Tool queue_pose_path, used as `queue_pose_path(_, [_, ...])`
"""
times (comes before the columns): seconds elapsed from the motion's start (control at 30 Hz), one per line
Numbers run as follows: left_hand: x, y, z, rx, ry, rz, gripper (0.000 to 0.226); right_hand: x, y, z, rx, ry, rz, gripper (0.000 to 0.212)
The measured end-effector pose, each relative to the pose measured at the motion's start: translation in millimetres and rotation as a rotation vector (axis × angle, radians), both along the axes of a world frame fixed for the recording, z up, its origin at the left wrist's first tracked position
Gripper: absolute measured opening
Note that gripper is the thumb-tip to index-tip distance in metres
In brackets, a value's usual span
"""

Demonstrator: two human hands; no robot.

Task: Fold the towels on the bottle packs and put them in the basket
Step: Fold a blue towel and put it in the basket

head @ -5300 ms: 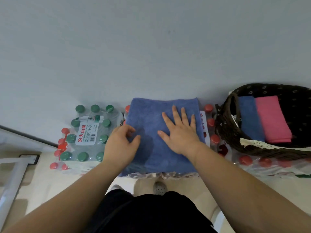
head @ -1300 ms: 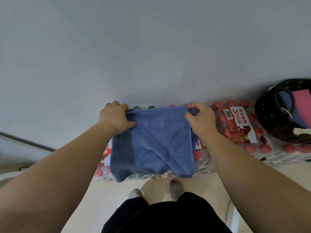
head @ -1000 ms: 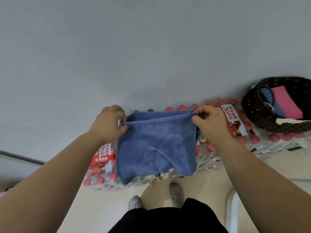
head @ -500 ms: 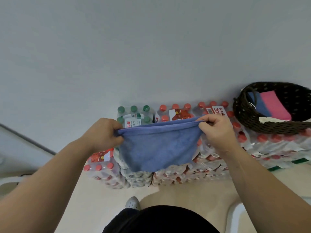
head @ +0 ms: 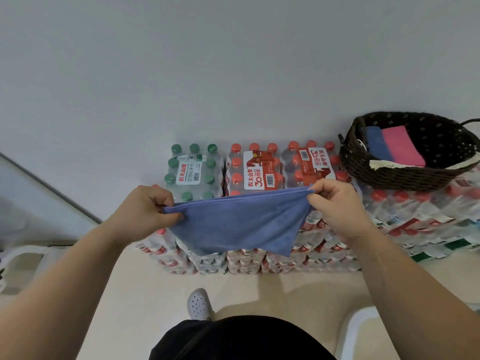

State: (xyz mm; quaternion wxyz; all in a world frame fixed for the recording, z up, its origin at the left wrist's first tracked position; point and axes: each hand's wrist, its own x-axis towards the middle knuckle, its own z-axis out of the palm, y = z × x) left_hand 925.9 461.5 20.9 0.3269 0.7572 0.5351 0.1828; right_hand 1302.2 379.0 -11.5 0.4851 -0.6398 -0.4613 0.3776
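Between the left hand (head: 145, 211) and right hand (head: 335, 203), the soft blue microfibre towel (head: 241, 224) is held taut, 1 top corner pinched by each, its long axis left-right, before the shrink-wrapped water-bottle packs (head: 259, 167). The dark woven wicker basket (head: 394, 178) is located rightward, nearer the right hand.

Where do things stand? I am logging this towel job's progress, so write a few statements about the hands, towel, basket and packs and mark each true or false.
1. The left hand and right hand each pinch the top edge of the blue towel, which hangs in the air. True.
2. The basket stands on the bottle packs, at the right. True.
3. The basket is empty. False: a folded blue towel and a pink towel lie in it.
4. The pack next to the basket has green caps. False: it has red caps; the green-capped pack is farthest left.
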Motion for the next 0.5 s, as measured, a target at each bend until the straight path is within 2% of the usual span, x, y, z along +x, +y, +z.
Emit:
queue_pose_path(0.2, [4,-8,11,-0.023,-0.052,-0.058,0.032,8,3,6,0.010,0.115,-0.027,0.041])
queue_pose_path(0.33, [4,-8,16,0.058,-0.080,0.036,0.017,11,6,10,0.009,0.100,-0.061,0.032])
queue_pose_path(0.5, [11,-6,6,0.244,0.196,0.104,0.031,8,6,4,-0.036,0.008,-0.058,0.020])
